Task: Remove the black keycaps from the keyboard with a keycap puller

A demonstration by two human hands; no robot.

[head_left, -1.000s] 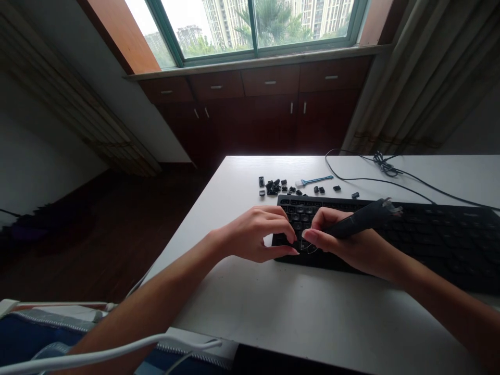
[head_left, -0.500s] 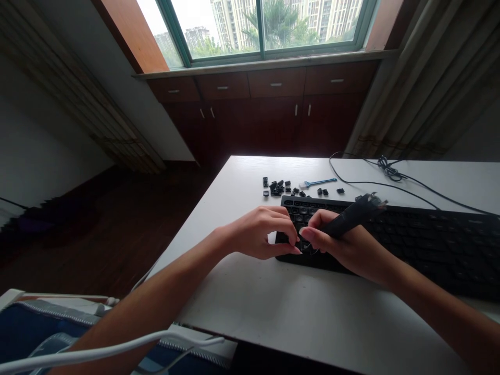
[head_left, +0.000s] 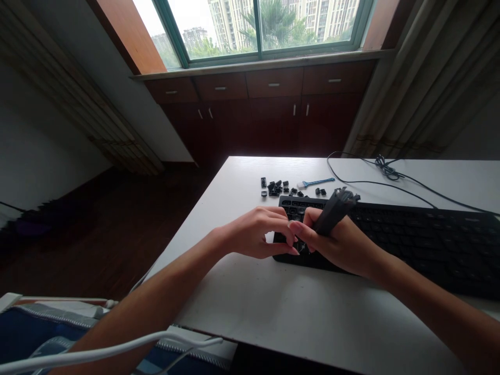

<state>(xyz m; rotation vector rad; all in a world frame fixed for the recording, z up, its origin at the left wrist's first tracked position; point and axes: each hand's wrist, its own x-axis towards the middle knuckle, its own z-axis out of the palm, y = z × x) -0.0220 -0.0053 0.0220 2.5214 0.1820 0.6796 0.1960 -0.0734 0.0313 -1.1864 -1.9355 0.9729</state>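
Observation:
My right hand (head_left: pixel 339 242) is wrapped around a keycap puller (head_left: pixel 332 211) with a thick black handle. It stands steeply over the left end of a black keyboard (head_left: pixel 414 239), its thin wire ends down among the keys. My left hand (head_left: pixel 265 232) rests at the keyboard's left edge, thumb and fingertips drawn together beside the wires. What sits between those fingertips is too small to make out. Several keys around there look bare. Loose black keycaps (head_left: pixel 275 188) lie in a cluster behind the keyboard, near a blue brush (head_left: pixel 318 182) with pale bristles.
A bundled black cable (head_left: pixel 386 167) runs across the back of the white table (head_left: pixel 289 307). A white tube-like cord (head_left: pixel 117 349) crosses at lower left, over blue fabric (head_left: pixel 23 338). Wooden cabinets (head_left: pixel 258 120) stand beyond the table, under a window.
My right hand has tilted the puller more upright, and its top end has swung left. The left hand keeps nearly the same pose. The whole view has shifted slightly.

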